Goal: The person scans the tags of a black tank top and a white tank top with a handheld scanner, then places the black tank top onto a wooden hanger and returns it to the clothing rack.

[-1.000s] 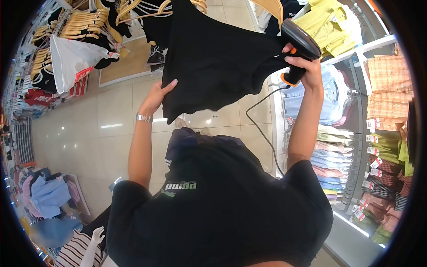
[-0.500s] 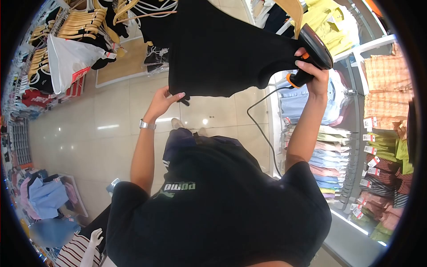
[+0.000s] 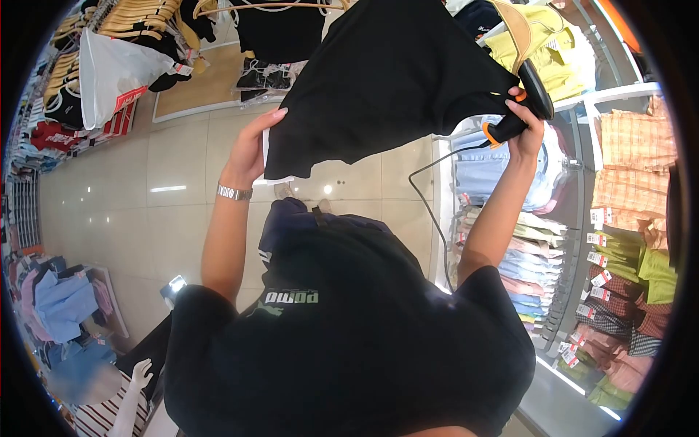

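Observation:
A black sleeveless top [image 3: 378, 87] is stretched sideways between my two hands. My left hand [image 3: 250, 149] is closed on its lower left edge, thumb on top and fingers behind the cloth. A strip of white shows along that edge. In my right hand [image 3: 526, 131] is a black and orange barcode scanner [image 3: 537, 95], held by its grip, with thumb and fingertips right at the top's strap. A dark cable [image 3: 429, 200] hangs from the scanner toward my right side. The wooden hanger [image 3: 515, 25] rises just behind the scanner head.
Clothes on wooden hangers [image 3: 138, 18] crowd the upper left. Plastic-wrapped packs [image 3: 266, 76] lie on a wooden board [image 3: 193, 87] ahead. To the right are folded shirts [image 3: 535, 251] and tagged checked garments [image 3: 630, 156]. A mannequin hand [image 3: 142, 373] stands at lower left, near blue clothes [image 3: 64, 302].
My left hand has shifted up and left along the top's edge, turning the cloth to a slant. My right hand has moved slightly right and down with the scanner.

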A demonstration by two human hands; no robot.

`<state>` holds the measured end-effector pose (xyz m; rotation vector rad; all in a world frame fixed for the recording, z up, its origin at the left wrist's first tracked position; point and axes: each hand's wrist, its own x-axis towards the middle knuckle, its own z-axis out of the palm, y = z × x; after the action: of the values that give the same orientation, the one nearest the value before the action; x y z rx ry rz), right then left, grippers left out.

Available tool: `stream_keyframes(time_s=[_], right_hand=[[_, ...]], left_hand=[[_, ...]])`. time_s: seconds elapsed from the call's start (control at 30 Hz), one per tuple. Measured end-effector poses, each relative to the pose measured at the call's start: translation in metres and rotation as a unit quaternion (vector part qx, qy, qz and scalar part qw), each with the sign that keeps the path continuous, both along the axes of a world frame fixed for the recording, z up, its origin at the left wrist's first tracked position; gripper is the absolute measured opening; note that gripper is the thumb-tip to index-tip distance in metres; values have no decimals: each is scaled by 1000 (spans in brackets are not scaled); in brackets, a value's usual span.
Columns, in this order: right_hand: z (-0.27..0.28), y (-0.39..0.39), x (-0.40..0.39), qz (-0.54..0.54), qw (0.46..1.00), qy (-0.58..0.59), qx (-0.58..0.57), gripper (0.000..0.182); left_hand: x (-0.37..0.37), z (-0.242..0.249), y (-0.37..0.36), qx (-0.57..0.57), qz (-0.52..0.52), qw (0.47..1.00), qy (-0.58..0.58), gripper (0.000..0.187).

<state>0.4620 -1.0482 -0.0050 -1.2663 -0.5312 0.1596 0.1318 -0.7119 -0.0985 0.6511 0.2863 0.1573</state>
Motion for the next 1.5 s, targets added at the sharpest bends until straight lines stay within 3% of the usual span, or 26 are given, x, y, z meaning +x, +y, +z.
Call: stream_keyframes(time_s=[0.13, 0.17, 0.27, 0.33, 0.57, 0.9, 1.0, 1.07, 1.13, 1.2, 1.27, 1.37, 1.47, 1.5], right_hand=[[-8, -6, -1, 8, 1000, -17, 22, 43], [-13, -8, 3, 16, 999, -23, 35, 44], [-26, -5, 11, 38, 994, -35, 93, 43], [-33, 3, 15, 21, 992, 9, 127, 42], [-38, 14, 4, 38, 981, 50, 186, 42], [-46, 8, -11, 41, 983, 30, 177, 43], [-43, 3, -14, 18, 975, 73, 211, 43], [-54, -18, -6, 32, 982, 49, 180, 48], [-60, -33, -7, 14, 992, 18, 123, 50], [-46, -34, -28, 13, 998, -15, 65, 50], [-42, -38, -39, 33, 999, -30, 6, 45], [-43, -37, -53, 68, 995, -28, -71, 40], [-46, -33, -67, 120, 986, 0, -116, 52], [-53, -34, -67, 154, 981, 7, -117, 58]], left_hand=[[7, 24, -25, 176, 14, 984, 9, 9], [7, 33, -40, 265, 11, 964, -6, 13], [23, 66, -104, 374, -55, 924, -48, 19], [40, 90, -146, 542, 16, 823, -170, 20], [66, 106, -221, 577, -1, 777, -253, 17], [71, 96, -222, 591, -13, 774, -228, 18], [64, 75, -191, 599, -33, 784, -160, 21], [59, 42, -170, 563, -26, 819, -105, 21], [53, 5, -146, 567, 13, 822, -57, 16], [41, -15, -122, 515, -12, 855, 57, 17], [33, -46, -98, 553, 31, 828, 82, 20], [26, -49, -76, 581, 116, 794, 136, 30], [31, -30, -53, 605, 224, 747, 159, 46], [37, -13, -42, 662, 279, 687, 112, 48]])
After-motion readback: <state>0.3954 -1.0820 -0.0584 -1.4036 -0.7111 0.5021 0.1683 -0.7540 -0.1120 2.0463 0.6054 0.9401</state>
